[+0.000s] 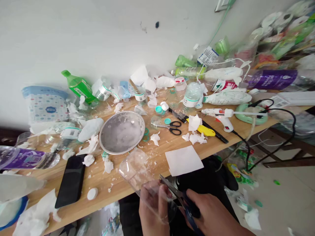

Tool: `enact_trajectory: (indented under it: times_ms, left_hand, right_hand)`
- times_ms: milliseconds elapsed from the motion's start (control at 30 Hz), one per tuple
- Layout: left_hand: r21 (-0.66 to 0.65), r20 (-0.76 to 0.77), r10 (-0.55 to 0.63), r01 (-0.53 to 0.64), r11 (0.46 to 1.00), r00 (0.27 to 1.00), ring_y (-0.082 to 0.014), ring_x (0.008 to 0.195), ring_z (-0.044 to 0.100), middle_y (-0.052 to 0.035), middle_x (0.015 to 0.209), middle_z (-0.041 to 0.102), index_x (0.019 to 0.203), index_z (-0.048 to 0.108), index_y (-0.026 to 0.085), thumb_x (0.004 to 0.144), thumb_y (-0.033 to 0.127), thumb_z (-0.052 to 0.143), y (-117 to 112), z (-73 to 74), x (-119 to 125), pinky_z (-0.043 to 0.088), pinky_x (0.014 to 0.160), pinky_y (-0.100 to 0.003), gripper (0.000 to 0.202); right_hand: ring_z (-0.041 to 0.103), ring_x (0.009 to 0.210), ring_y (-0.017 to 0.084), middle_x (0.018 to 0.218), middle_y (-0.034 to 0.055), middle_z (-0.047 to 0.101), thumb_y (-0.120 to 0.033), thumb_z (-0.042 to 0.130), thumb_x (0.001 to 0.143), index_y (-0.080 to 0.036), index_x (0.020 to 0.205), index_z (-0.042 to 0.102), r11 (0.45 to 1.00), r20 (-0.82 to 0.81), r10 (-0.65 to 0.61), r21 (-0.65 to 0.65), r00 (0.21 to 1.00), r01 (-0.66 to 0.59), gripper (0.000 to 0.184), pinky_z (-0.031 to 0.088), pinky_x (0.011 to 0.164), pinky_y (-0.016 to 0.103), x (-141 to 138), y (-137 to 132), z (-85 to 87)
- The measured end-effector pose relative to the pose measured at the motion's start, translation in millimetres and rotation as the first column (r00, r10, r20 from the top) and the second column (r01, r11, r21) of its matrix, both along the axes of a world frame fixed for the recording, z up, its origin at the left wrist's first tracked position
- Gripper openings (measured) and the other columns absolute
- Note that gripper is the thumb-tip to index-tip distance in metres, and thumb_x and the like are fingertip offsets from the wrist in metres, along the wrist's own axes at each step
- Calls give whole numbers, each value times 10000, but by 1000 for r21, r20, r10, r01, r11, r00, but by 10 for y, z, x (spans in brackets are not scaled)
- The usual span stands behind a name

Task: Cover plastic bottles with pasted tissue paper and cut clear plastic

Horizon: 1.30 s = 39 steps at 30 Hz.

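Note:
My left hand (155,200) is closed around a clear plastic bottle (134,167), which looks cut and tilts over the table's front edge. My right hand (209,209) grips dark-handled scissors (185,200), their blades pointing up and left beside the bottle and the left fingers. Whether the blades are biting into the plastic I cannot tell. Behind the bottle sits a metal bowl (123,132) with a whitish residue inside. A white sheet of paper (184,160) lies to the right, near the edge.
A black phone (70,181) and a white cap (92,193) lie left. Toward the right are black-handled scissors (175,128), a yellow utility knife (205,130) and a glue gun (219,116) with its cable. Bottles, including a green one (80,86), and torn paper crowd the wall side.

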<state>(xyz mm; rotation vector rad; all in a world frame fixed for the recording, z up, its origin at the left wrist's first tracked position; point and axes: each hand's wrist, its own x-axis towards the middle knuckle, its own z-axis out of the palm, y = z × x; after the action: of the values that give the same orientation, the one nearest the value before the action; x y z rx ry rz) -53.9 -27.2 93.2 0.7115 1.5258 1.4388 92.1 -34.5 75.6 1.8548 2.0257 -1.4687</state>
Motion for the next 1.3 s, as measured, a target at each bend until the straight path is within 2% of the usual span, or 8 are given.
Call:
enact_trajectory:
  times_ms: [133, 367, 467, 600, 767, 1000, 1200, 1300]
  left_hand:
    - [12, 14, -14, 14, 1000, 1000, -113, 595, 610, 26, 625, 653, 836, 641, 201, 810, 440, 768, -23, 6, 53, 502, 610, -201, 272]
    - [-3, -9, -24, 24, 1000, 1000, -113, 583, 607, 18, 621, 641, 802, 651, 193, 804, 436, 773, -53, -24, 64, 508, 589, -196, 272]
    - [42, -1, -58, 58, 997, 998, -122, 593, 618, 10, 635, 652, 794, 649, 196, 815, 420, 764, -84, -91, 64, 509, 598, -208, 252]
    - [69, 36, -78, 75, 995, 996, -126, 616, 655, 10, 663, 680, 809, 647, 216, 837, 414, 747, -157, -174, 146, 519, 622, -205, 224]
    - [115, 48, -72, 67, 991, 996, -113, 605, 643, 10, 682, 668, 804, 662, 219, 837, 435, 744, -202, -224, 249, 506, 590, -192, 233]
    - [59, -42, -13, 15, 998, 999, -110, 576, 616, 24, 614, 651, 800, 650, 208, 828, 434, 750, -66, -94, 107, 505, 589, -192, 248]
    - [62, 38, 30, -33, 998, 999, -100, 560, 603, 45, 635, 665, 841, 638, 218, 793, 427, 790, 3, -9, 131, 492, 578, -177, 263]
    - [43, 78, 13, -17, 999, 997, -100, 559, 599, 44, 624, 659, 852, 637, 215, 802, 413, 782, -14, -5, 150, 481, 571, -176, 250]
  right_hand:
    - [710, 858, 238, 965, 49, 761, -170, 637, 769, -219, 990, 655, 1000, -27, -1, -29, 1000, 0, 226, 421, 696, 278, 32, 9, -20]
    - [709, 875, 241, 961, 54, 753, -195, 635, 776, -216, 964, 614, 998, -87, 1, -58, 996, -6, 190, 441, 721, 289, 78, -19, -50]
    - [708, 888, 229, 980, 58, 745, -174, 600, 772, -224, 1003, 598, 999, -125, -20, -47, 992, 14, 237, 458, 742, 285, 76, -34, 12]
    - [701, 915, 251, 1064, 106, 731, -184, 605, 727, -215, 1075, 588, 999, -131, -36, 23, 991, 39, 350, 492, 762, 293, 40, -22, 159]
    - [698, 876, 269, 999, 116, 737, -226, 593, 747, -213, 1021, 603, 997, -70, -70, 31, 995, 72, 274, 507, 764, 327, 44, 3, 183]
    - [681, 913, 261, 1042, 128, 704, -277, 551, 820, -210, 1016, 566, 996, -124, -85, -33, 989, 81, 208, 504, 759, 331, 133, -83, 54]
    - [672, 877, 246, 1022, 106, 700, -168, 615, 707, -199, 1046, 557, 998, -115, -26, -63, 993, 19, 345, 483, 758, 319, 99, -135, 20]
    - [661, 810, 219, 944, 73, 704, -139, 626, 681, -203, 1001, 558, 996, -136, -32, -86, 990, 20, 333, 469, 708, 283, 58, -127, 0]
